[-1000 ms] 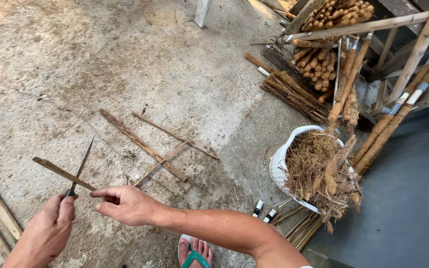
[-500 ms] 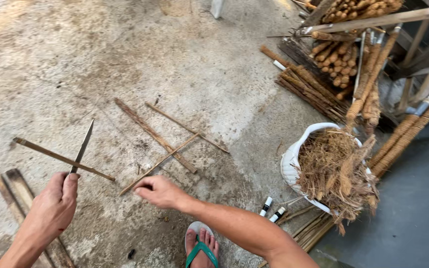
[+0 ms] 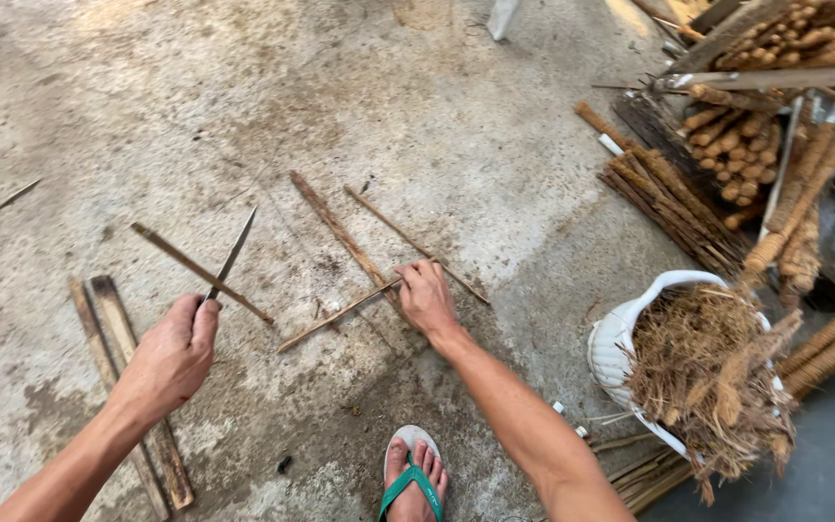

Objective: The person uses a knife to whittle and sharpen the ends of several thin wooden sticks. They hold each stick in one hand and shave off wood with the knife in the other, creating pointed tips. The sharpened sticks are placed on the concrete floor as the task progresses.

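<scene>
reaching right hand (image 3: 427,300) touches floor stick (image 3: 340,314).

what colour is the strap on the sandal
Green, on the sandal with a pale sole, seen in the head view.

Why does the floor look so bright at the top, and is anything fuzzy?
Head view: daylight washes out the concrete floor near the top edge; the left hand with its knife and the right hand on a stick look sharp; wide-lens corners stretch.
</scene>
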